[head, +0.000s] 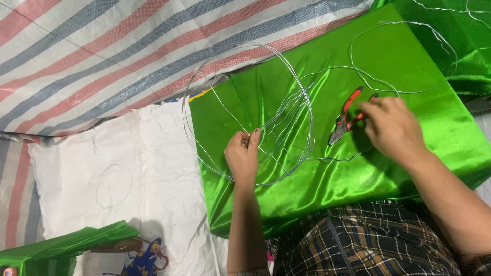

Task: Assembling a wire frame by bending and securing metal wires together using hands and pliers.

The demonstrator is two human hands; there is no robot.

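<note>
Hands: left (242,156) grips springy wire coil (250,112), right (391,128) clutches red-handled pliers (348,115).

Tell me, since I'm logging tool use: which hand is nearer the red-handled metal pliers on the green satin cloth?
Right. The right hand is at the red-handled metal pliers, fingers on their handles. The left hand is off to their left, gripping the thin silver wire coil.

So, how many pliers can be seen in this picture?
1. The red-handled pliers lie on the green satin cloth, at the right hand. Others may be hidden under folds.
</note>
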